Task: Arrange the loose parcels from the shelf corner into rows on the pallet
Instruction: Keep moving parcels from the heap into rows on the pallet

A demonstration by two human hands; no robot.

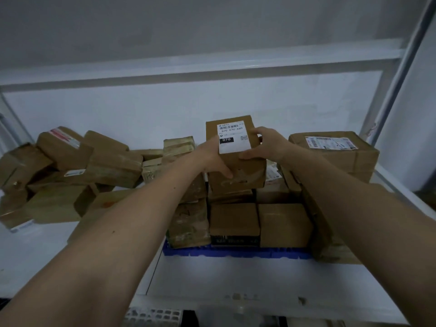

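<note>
A brown cardboard parcel (pixel 238 166) with a white "070" label is held between both hands above the stacked boxes. My left hand (pixel 212 159) grips its left side, thumb on the front face. My right hand (pixel 264 145) grips its right edge, fingers curled over the top. Beneath it, a blue pallet (pixel 236 252) carries rows of brown parcels (pixel 283 224). A loose heap of parcels (pixel 77 171) lies on the white shelf to the left.
A large labelled box (pixel 339 152) stands at the back right of the pallet stack. White shelf board (pixel 236 277) runs in front of the pallet. A metal upright (pixel 387 90) and a crossbar (pixel 188 69) frame the shelf. The back wall is close behind.
</note>
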